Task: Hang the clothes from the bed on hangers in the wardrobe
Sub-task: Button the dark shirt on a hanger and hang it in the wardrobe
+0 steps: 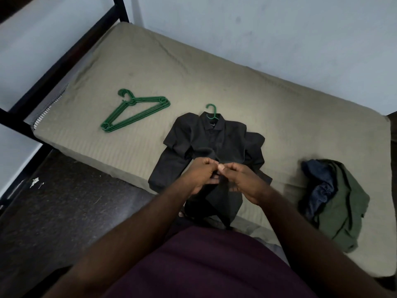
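Head view: dark grey collared shirt (211, 143) flat on beige ribbed mattress (214, 72) of bed, lower part draped over front edge, green plastic hanger hook (211, 111) sticking out of collar. Left hand (200, 177) and right hand (242, 181) close together over shirt front, fingers curled, pinching the dark fabric. Stack of bare green plastic hangers (135, 110) left of shirt, apart. Crumpled olive and navy clothes pile (335, 196) at right.

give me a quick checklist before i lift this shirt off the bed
1. Hook of green hanger out at black shirt collar: ok
2. Both left hand and right hand pinch shirt front: ok
3. Front fully buttoned: cannot tell
4. Nearby clothes pile lies apart from shirt: ok
5. More spare hangers on mattress: ok
6. Path to wardrobe: cannot tell, out of view
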